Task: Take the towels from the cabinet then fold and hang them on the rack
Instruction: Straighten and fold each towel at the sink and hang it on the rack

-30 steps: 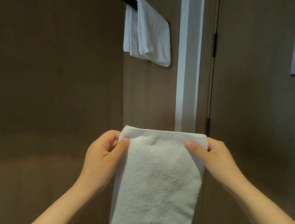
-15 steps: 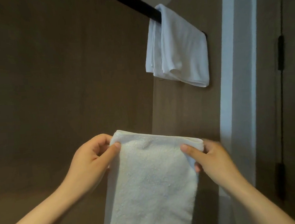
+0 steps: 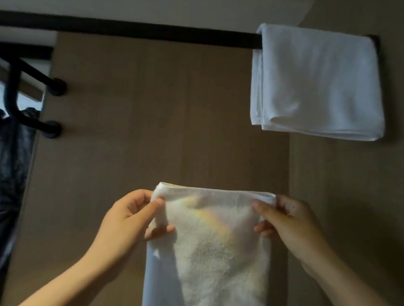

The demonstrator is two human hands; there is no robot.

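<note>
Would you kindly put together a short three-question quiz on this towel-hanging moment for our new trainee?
1. True or false: the hung towel sits at the right end of the black rail, as the head view shows it.
2. The left hand and the right hand grip the held towel by: A) its bottom edge, B) its top corners, C) its middle.
3. Fill in: the held towel's top edge is ___ the rail.
Key: 1 true; 2 B; 3 below.
</note>
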